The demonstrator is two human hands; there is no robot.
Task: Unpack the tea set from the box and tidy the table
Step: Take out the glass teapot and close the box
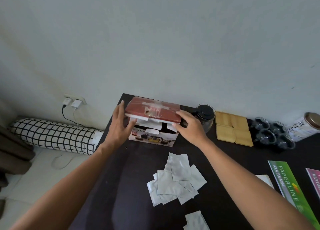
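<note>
The tea-set box (pixel 153 125) stands at the far left corner of the dark surface (pixel 138 160), close to the wall, with its red, tape-marked lid flap raised just clear of the white inner flaps. The left hand (pixel 121 124) lies against the lid's left end, fingers nearly straight and thumb under the flap edge; the right hand (pixel 190 125) rests on the lid's right end, fingers loosely spread over it. Whether either hand truly pinches the flap cannot be told.

Just right of the box stands a glass teapot (pixel 205 117) with a black lid; beyond it lie four wooden coasters (pixel 232 128) in a square, then a cluster of glass cups (pixel 272 134), then a printed tin (pixel 304 127) (all evidently already out of the box). Nearer the camera, silver sachets (pixel 176 177) lie scattered in a loose heap, and green and pink printed papers (pixel 290 186) sit at the right edge.

Step in hand, as judged: unpacking appears largely done, and the box is being closed or checked. The next move calls for folding the flaps flat, then gathering the sachets.
</note>
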